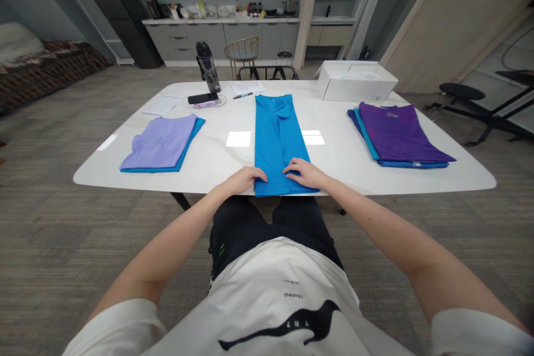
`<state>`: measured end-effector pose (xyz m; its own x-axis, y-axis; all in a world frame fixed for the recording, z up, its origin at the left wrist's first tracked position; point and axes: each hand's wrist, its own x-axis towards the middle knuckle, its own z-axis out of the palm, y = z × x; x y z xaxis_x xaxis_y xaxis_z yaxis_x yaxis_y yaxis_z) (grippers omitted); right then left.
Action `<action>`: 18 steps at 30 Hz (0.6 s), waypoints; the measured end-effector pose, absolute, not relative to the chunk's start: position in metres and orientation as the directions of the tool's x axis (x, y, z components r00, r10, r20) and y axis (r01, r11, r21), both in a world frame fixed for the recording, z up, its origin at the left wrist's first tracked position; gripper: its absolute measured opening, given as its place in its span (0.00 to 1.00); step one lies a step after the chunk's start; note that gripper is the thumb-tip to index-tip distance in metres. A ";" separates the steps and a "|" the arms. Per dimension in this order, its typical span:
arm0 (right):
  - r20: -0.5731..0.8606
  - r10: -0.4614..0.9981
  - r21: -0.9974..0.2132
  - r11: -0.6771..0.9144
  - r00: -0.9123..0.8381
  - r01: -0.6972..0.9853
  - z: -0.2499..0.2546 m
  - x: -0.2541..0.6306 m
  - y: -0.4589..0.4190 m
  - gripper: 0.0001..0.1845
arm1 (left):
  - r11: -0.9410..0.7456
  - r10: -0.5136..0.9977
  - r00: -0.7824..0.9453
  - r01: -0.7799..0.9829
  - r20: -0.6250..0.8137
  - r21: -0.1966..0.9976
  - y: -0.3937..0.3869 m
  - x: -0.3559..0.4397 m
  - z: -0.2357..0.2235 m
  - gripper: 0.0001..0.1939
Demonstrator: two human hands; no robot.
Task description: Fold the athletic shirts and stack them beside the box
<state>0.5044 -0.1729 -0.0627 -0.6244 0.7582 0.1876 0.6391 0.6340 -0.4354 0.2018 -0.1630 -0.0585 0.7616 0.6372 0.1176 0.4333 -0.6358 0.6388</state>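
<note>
A bright blue shirt (271,133) lies on the white table (217,169), folded lengthwise into a long strip with its lower end at the front edge. Small wrinkles show in its upper part, and a seam line runs down its middle. My left hand (246,179) rests on the shirt's lower left edge, fingers stretched out over the cloth. On the lower right part lies my right hand (306,173), its fingers bent a little and apart, touching the fabric. Neither hand visibly lifts the cloth.
At left lies a folded stack with a lavender garment (164,139) on top; at right, a stack topped by a purple shirt (396,133). Toward the back are a white box (354,82), a dark bottle (207,69), a black case (203,98), a pen (242,95) and papers (163,104).
</note>
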 end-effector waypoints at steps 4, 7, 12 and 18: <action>0.175 0.777 -0.444 0.611 -0.605 0.656 -0.065 0.526 -0.153 0.14 | -0.659 0.616 0.778 0.425 0.121 0.621 -0.143 0.200 -0.059 0.27; 0.175 0.796 -0.369 0.598 -0.579 0.711 -0.066 0.549 -0.131 0.14 | -0.699 0.590 0.801 0.443 0.102 0.561 -0.127 0.201 -0.057 0.27; 0.105 0.788 -0.389 0.594 -0.607 0.704 -0.060 0.574 -0.110 0.14 | -0.711 0.497 0.868 0.388 0.028 0.587 -0.107 0.203 -0.051 0.21; -0.043 0.778 -0.654 0.452 -0.626 0.607 -0.056 0.588 -0.115 0.16 | -0.679 0.479 0.877 0.387 -0.023 0.624 -0.098 0.206 -0.051 0.10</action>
<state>0.5881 -0.1146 -0.0555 -0.6263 0.7783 -0.0433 0.6069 0.4520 -0.6537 0.2057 -0.0981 -0.0512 0.8773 0.4793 -0.0233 0.3874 -0.6788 0.6238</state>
